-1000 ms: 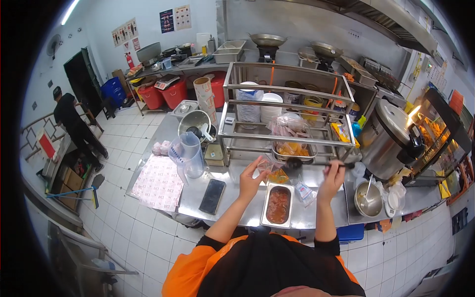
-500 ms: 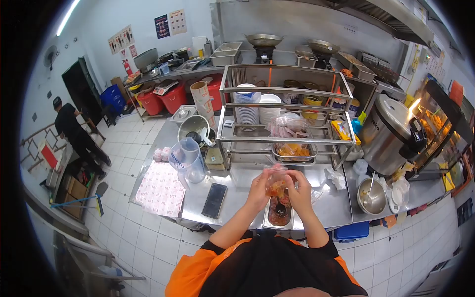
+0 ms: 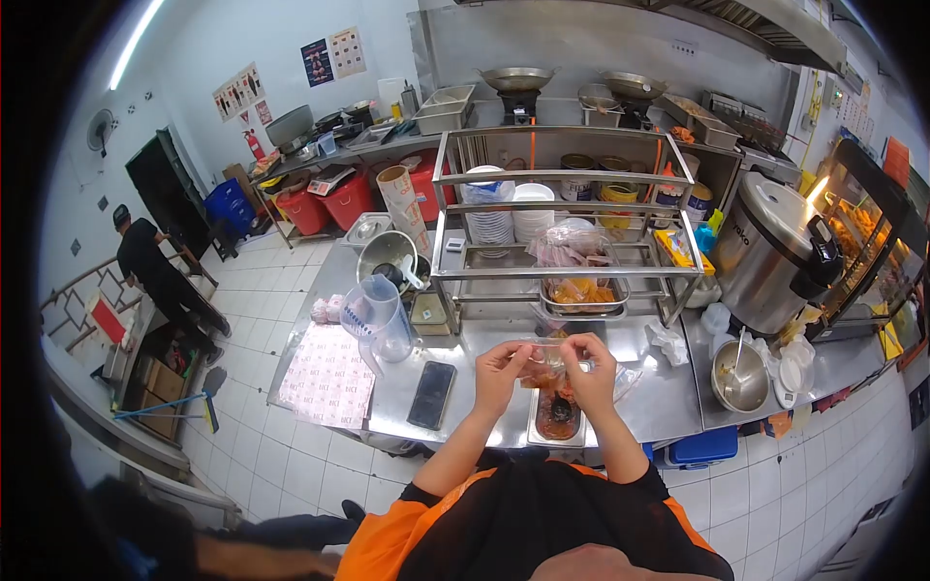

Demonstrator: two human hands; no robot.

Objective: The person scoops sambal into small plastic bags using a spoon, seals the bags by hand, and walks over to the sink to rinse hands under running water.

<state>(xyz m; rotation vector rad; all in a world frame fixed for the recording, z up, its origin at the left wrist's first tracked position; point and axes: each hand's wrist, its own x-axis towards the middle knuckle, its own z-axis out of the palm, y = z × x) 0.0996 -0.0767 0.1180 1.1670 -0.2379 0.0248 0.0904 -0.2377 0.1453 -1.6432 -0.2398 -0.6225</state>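
Note:
Between my two hands, a small clear plastic bag [image 3: 542,366] with reddish-orange food in it is stretched by its upper edge. My left hand [image 3: 500,372] pinches one side of that edge. On the other side, my right hand [image 3: 590,368] pinches it with thumb and fingers. Just below the bag, near the counter's front edge, sits a rectangular metal tray [image 3: 534,428] of red sauce [image 3: 557,399]. A dark ladle [image 3: 560,416] rests in the sauce, partly covered by it. Loose clear plastic [image 3: 627,381] lies right of the tray.
Left on the counter are a phone [image 3: 432,395], a clear measuring jug [image 3: 389,329] and patterned paper [image 3: 327,378]. A steel rack [image 3: 572,275] stands ahead. Rightward are a metal bowl [image 3: 722,395] and rice cooker [image 3: 760,261]. One person [image 3: 160,271] stands far left; another's arm [image 3: 262,560] is close by.
The bag's upper edge is now drawn wider between my hands. Another person's arm and leg have come in at the lower left. The far-left person has shifted slightly.

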